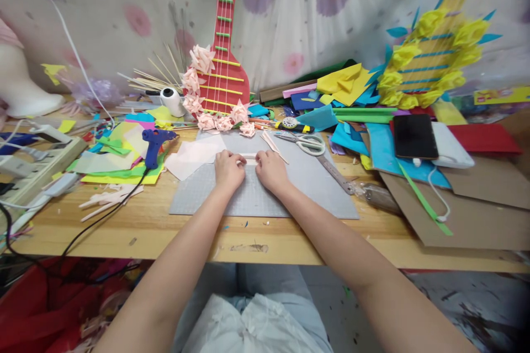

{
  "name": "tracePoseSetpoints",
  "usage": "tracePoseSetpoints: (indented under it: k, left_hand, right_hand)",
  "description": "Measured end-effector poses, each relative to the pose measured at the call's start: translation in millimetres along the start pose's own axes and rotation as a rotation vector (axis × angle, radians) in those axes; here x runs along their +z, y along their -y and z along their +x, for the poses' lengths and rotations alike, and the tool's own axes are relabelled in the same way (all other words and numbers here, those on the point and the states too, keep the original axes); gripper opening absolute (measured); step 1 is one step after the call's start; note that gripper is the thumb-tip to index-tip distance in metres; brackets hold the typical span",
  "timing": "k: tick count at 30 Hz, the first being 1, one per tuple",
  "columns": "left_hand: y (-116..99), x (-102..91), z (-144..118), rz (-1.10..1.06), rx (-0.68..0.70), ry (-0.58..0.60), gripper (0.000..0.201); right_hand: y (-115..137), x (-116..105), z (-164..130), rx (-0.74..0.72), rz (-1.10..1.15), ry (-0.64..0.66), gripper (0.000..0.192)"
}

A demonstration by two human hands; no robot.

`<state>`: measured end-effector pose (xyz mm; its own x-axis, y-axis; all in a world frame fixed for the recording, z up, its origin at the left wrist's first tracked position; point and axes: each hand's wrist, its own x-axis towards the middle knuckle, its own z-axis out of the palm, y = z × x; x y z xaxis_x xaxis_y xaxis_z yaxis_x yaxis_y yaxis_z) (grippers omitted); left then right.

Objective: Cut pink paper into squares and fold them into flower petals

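Fingers: the fingertips of both hands are curled down and pinched on a narrow pale pink paper strip (249,158), one hand at each end.
Left hand: the left hand (228,170) is closed over the strip's left end, knuckles up, resting on the mat.
Right hand: the right hand (271,171) grips the strip's right end in the same way, just beside the left hand; only a short piece of the strip shows between them.
Paper strip: it lies flat and level, running left to right, at the far middle of the grey cutting mat (306,187).
Mat: it sits on the wooden table (174,231), near the front edge, with both forearms crossing it.
Left of the hands: a pale pink sheet (192,157) overlaps the mat's far left corner; further left a blue glue gun (153,146) stands on a pile of coloured paper, its black cord trailing off the near edge.
Right of the hands: white-handled scissors (308,144) and a metal ruler (336,175) lie on the mat's far right side.
Far side: a red paper guitar (226,66) edged with pink paper flowers leans on the wall behind the mat.
Far right: a black phone (414,136) rests on blue paper, near a yellow flowered guitar (434,55).
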<state>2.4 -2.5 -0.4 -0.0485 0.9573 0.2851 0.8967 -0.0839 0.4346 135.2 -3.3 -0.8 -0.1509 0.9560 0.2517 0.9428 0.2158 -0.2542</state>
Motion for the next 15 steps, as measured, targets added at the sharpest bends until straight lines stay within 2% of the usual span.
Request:
tracePoseSetpoints:
  k: [10,15]
  left_hand:
    - [4,-0.4,2,-0.057,0.01,0.036,0.03]
    - [10,-1.7,7,-0.134,-0.025,-0.023,0.026]
  right_hand:
    - [-6,4,1,0.001,0.066,-0.024,0.022]
    - [-14,5,2,-0.014,0.235,-0.059,0.022]
